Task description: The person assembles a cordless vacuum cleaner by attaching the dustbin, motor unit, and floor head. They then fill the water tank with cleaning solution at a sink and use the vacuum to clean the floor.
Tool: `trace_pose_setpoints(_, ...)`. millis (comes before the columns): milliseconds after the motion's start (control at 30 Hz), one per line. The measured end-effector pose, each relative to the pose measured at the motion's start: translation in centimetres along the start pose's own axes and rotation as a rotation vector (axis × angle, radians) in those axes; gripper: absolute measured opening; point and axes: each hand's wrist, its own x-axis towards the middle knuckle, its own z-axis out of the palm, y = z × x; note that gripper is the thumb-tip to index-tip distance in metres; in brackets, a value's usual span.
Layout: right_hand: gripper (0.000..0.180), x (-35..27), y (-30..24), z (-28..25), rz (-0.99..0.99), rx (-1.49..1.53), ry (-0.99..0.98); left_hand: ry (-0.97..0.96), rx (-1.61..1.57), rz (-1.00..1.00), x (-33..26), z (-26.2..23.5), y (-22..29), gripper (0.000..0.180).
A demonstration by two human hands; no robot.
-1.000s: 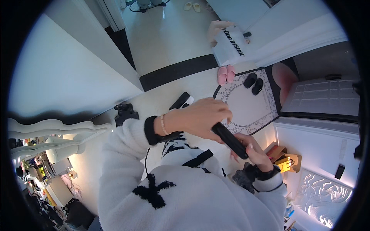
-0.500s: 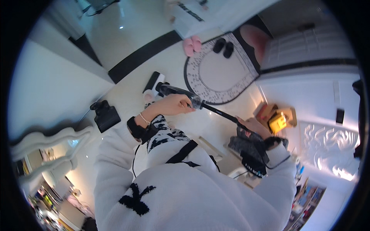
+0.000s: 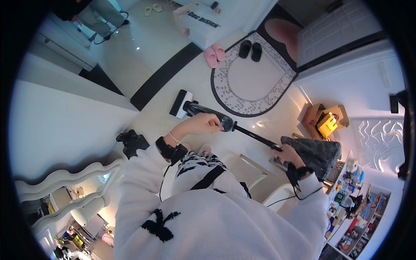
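Note:
A black floor cleaner (image 3: 209, 112), a stick type with a clear rounded end on its body, slants across the floor in front of me. Its white and black floor head (image 3: 181, 104) lies flat on the pale tiles. Around the grip at the far right end of its black handle (image 3: 255, 138) my right hand (image 3: 287, 154) is closed. Over the lower body, my left hand (image 3: 207, 124) has its thumb and fingers pinched together beside the clear end. Whatever those fingertips hold is too small or hidden to make out.
A patterned mat (image 3: 221, 93) carries black slippers (image 3: 250, 51); pink slippers (image 3: 215, 55) lie beside it. To the right are an open carton (image 3: 311, 119) with a yellow bag (image 3: 328, 125), a dark grey block-like thing (image 3: 316, 156) and a cluttered shelf (image 3: 359, 225). Another person's legs (image 3: 102, 19) show far left.
The view has shifted, bringing more of the other person's legs and the right-hand shelf into sight. Both hands stay at the floor cleaner, appearing slightly farther right and lower.

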Motion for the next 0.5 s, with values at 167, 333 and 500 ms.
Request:
trace_pose_setpoints(167,0.059,-1.6,0.0,2.0,-0.140,-0.055,-0.021,-0.172,0.006,-0.161,-3.4,0.3,-0.9,0.038)
trace_pose_setpoints(333,0.059,-2.6,-0.9,4.4,-0.160,-0.019,-0.049,-0.130,-0.102,-0.274,-9.3,-0.3,-3.8,0.032)
trace_pose_setpoints(500,0.057,-3.3,-1.9,5.5,-0.133,-0.081,-0.030,0.061,-0.376,-0.183,-13.9,-0.2,-9.0,0.034)
